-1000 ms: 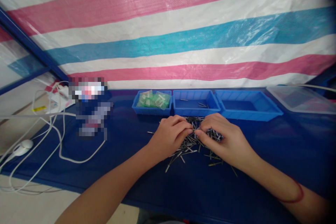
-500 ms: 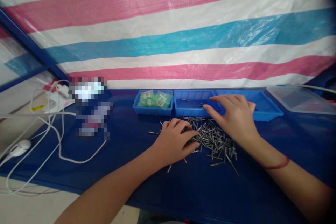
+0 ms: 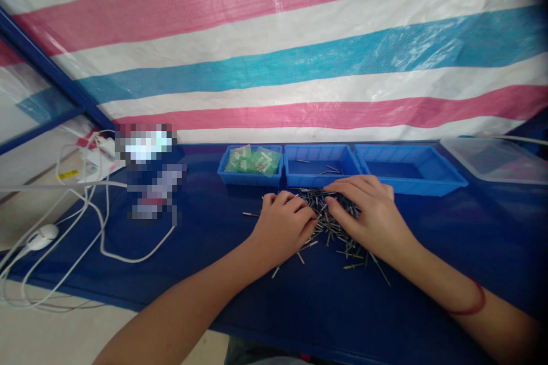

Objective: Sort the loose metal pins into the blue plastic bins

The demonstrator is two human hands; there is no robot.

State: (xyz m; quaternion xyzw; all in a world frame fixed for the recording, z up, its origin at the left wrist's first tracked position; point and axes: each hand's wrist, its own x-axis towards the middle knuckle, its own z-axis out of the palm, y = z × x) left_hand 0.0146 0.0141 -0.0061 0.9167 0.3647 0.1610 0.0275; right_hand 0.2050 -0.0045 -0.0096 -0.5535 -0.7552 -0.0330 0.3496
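Observation:
A pile of silver blind rivets (image 3: pixel 336 228) lies on the blue table in front of the bins. My left hand (image 3: pixel 285 222) rests on the pile's left side, fingers curled and thumb drawn in against them; whatever is between the fingertips is hidden. Over the pile's right side is my right hand (image 3: pixel 370 208), thumb and forefinger apart, with no held rivet visible. Behind the pile, the middle blue bin (image 3: pixel 317 181) has several rivets on its floor. Loose rivets, including a brassy one (image 3: pixel 353 266), lie scattered at the near edge of the pile.
The left blue bin (image 3: pixel 250 180) holds green-tinted packets (image 3: pixel 257 161). A right blue bin (image 3: pixel 411 185) and a clear plastic lid (image 3: pixel 492 159) stand farther right. White cables (image 3: pixel 103 234) loop across the table's left. A striped tarp (image 3: pixel 274 74) hangs behind.
My right hand has come back from the middle bin's edge down to the pile, and more rivets show in that bin. My left hand's thumb and fingers have drawn together.

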